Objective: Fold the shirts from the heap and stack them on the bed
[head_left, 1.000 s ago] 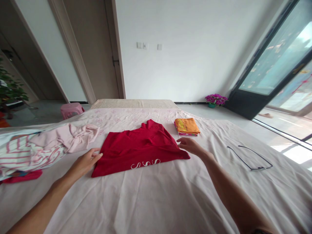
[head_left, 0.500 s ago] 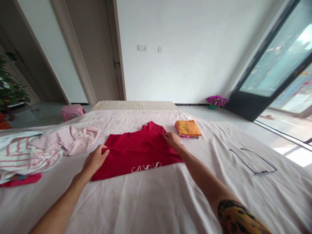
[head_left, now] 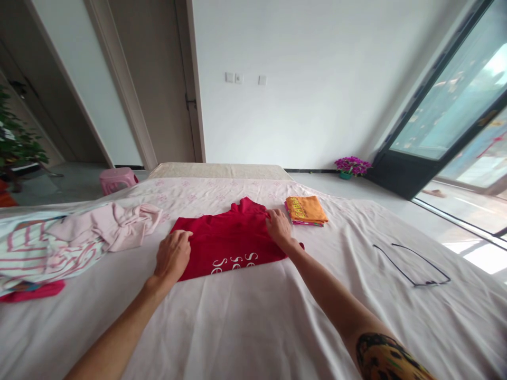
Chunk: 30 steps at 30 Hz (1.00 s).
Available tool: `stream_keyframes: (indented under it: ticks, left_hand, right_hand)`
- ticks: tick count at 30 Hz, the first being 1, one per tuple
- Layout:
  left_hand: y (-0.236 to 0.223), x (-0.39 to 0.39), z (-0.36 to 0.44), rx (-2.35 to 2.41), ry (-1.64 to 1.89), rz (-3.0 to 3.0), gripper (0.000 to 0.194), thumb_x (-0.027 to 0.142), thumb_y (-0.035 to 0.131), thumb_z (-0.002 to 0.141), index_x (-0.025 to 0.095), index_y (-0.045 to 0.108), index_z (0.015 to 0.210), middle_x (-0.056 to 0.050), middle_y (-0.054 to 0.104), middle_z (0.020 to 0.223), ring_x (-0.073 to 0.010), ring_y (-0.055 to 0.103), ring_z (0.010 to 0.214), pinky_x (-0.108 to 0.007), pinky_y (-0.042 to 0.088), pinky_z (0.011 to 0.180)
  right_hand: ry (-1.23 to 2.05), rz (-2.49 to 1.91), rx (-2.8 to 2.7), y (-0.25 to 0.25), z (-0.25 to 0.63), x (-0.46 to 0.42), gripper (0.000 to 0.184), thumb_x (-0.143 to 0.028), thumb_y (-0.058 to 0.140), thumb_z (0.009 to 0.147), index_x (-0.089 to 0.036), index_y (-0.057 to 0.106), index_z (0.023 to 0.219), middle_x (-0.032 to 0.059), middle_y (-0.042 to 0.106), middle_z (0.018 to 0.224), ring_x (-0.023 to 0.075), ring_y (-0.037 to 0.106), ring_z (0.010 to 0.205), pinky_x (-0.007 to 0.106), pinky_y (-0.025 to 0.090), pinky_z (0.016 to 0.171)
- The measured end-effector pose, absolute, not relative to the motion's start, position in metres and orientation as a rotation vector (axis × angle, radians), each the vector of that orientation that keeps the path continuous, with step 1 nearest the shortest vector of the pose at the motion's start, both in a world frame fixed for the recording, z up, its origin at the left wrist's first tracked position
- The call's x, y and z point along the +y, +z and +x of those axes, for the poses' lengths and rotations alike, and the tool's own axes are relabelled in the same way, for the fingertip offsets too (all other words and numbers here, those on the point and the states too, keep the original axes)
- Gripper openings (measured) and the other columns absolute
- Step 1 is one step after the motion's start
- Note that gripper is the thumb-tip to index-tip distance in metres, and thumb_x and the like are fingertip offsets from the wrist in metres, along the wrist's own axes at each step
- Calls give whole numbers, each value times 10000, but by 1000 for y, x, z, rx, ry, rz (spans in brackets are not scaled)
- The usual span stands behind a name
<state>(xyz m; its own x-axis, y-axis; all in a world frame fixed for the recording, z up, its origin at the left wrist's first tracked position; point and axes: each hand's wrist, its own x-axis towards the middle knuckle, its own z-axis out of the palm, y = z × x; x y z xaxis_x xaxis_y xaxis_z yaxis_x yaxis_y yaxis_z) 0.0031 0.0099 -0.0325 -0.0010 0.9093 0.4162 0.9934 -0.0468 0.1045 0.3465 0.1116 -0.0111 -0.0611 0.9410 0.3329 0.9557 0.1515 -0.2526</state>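
A red T-shirt (head_left: 229, 237) lies folded across the bed, its white lettering along the near edge. At its left side, my left hand (head_left: 174, 256) is closed with the fingers curled over the cloth, and the thumb side faces the shirt. My right hand (head_left: 280, 228) has its fingers bent around the shirt's right side, close to the collar end. Part of the fabric beneath both hands is hidden. Just beyond my right hand sits a small stack of folded clothes (head_left: 307, 209), orange on top with yellow lettering.
To the left is a heap of loose clothes (head_left: 91, 237), pink and striped. Black-framed glasses (head_left: 420, 274) rest on the right of the pale bedsheet (head_left: 245, 338). Past the bed are a pink stool (head_left: 118, 179) and a pot of purple flowers (head_left: 351, 166).
My left hand has moved inward to the right, and the shirt's left part is now folded in, making it narrower. More of the lettering shows. My right hand has shifted slightly.
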Motion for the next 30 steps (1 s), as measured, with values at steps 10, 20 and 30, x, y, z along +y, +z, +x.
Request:
stream_keyframes:
  ticks: [10, 20, 30]
  left_hand:
    - [-69, -3, 1, -1842, -418, -2390, 596, 512, 428, 943, 249, 442, 1478, -118, 344, 1584, -325, 307, 1455, -516, 243, 1164]
    - [-75, -18, -21, -1962, -329, -2228, 616, 527, 411, 938, 277, 400, 1501, -123, 324, 1592, -312, 287, 1466, -527, 210, 1151]
    - [-78, -30, -24, -1970, -368, -2190, 593, 502, 396, 948, 258, 422, 1488, -143, 358, 1573, -308, 290, 1464, -524, 231, 1139]
  right_hand:
    - [-47, -1665, -2479, -50, 373, 63, 598, -451, 332, 1017, -176, 312, 1547, 82, 292, 1601, 253, 224, 1484, 424, 164, 1207]
    - [-8, -1837, -2376, -47, 397, 51, 586, -475, 280, 1028, -219, 289, 1555, 62, 239, 1617, 231, 219, 1487, 473, 178, 1192]
    - [-14, -1932, -2270, -56, 401, 48, 584, -486, 286, 1020, -221, 327, 1539, 41, 295, 1606, 245, 243, 1473, 445, 161, 1187]
